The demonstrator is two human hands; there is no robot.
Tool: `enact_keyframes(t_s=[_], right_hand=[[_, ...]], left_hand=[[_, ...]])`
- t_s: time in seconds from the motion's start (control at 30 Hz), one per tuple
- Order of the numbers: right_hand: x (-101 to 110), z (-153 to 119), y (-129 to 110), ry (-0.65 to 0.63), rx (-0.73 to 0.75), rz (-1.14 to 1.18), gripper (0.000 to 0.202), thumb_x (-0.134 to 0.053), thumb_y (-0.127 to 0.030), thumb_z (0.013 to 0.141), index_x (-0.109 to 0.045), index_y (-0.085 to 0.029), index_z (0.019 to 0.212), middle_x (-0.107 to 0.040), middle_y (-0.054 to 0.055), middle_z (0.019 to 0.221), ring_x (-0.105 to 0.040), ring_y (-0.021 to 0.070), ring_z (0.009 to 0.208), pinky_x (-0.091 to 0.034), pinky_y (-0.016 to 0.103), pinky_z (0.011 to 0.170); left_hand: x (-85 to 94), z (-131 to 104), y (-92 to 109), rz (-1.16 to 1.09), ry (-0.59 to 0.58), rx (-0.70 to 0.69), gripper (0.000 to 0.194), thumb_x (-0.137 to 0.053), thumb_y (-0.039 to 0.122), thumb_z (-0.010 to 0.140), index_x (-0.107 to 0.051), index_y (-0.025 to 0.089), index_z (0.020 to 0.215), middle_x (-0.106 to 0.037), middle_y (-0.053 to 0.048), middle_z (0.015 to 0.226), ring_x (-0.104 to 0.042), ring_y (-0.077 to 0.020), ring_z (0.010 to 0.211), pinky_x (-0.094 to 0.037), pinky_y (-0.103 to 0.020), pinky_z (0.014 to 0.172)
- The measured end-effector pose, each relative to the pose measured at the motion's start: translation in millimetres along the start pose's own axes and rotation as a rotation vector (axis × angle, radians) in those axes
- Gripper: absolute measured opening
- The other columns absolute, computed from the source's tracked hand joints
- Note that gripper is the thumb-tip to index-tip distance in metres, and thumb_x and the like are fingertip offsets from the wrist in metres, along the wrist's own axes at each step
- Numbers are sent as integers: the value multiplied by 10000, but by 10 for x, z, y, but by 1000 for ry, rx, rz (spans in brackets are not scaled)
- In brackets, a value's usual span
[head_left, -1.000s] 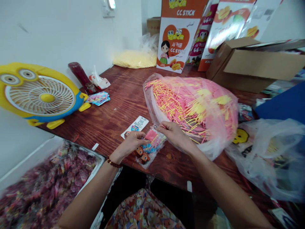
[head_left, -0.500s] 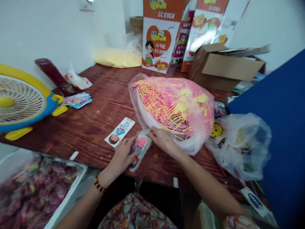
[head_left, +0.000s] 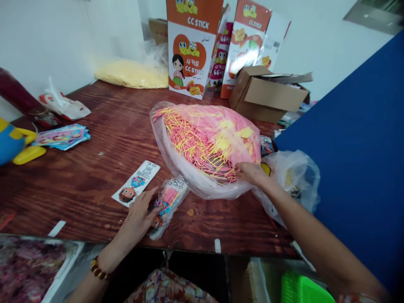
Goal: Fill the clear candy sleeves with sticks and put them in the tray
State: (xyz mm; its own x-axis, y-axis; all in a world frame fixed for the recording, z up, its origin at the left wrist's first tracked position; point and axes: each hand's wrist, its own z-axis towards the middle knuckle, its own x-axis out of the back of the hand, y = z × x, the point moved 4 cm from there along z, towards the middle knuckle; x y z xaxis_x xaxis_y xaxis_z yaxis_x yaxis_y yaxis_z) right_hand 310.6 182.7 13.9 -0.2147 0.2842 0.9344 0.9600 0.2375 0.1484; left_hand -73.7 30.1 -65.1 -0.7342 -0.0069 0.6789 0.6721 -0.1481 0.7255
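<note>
On the desk, steadies a clear packet already holding pink sticks under the loosely spread left hand; reaches the right hand to the bag, cannot tell whether pinching; leaves many loose sticks and one bare card.

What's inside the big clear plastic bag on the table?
Pink and yellow sticks, jumbled at the open left side, hazier under film at right. The right hand covers part of the bag. Anything beneath the top sticks can't be seen.
</note>
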Motion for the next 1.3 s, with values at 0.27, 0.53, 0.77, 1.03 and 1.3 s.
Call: enact_keyframes(t_s=[0.27, 0.53, 0.77, 1.03, 1.3], right_hand=[[25, 54, -182, 0, 108, -82, 293, -485, -206, 912, -663, -166, 1142, -729, 131, 1094, -683, 245, 951, -427, 282, 691], [-175, 176, -195, 135, 258, -248, 352, -354, -145, 966, -652, -101, 1149, -600, 221, 1221, -565, 304, 1092, -393, 366, 829], [-264, 176, -134, 270, 319, -291, 359, -329, -127, 971, -650, -62, 1119, -605, 224, 1157, -494, 300, 1070, -325, 395, 903], [-235, 258, -90, 180, 283, -146, 310, -375, -148, 965, -632, -93, 1130, -669, 189, 1110, -544, 286, 1062, -313, 369, 903], [-108, 407, -226, 236, 164, 106, 366, -295, -291, 1040, -622, -127, 1060, -710, 163, 1016, -618, 260, 998, -355, 346, 878]], left_hand=[[58, 26, -27, -54, 14, 61, 589, -561, 457, 893, -452, 205, 1414, -620, -146, 1318, -612, -288, 1183, -460, -506, 1046], [122, 53, 98, -78, 35, 74, 561, -562, 489, 872, -527, 202, 1352, -675, -133, 1253, -666, -279, 1121, -513, -479, 1005], [146, 8, 61, -107, 16, 115, 570, -570, 516, 872, -537, 196, 1343, -674, -132, 1275, -659, -280, 1145, -497, -488, 1027], [194, -41, 83, -150, 46, 162, 516, -580, 526, 869, -601, 195, 1263, -713, -118, 1200, -676, -277, 1106, -522, -467, 994], [188, 14, 99, -111, 20, 155, 551, -570, 552, 870, -591, 199, 1293, -706, -112, 1225, -672, -275, 1111, -521, -460, 993]])
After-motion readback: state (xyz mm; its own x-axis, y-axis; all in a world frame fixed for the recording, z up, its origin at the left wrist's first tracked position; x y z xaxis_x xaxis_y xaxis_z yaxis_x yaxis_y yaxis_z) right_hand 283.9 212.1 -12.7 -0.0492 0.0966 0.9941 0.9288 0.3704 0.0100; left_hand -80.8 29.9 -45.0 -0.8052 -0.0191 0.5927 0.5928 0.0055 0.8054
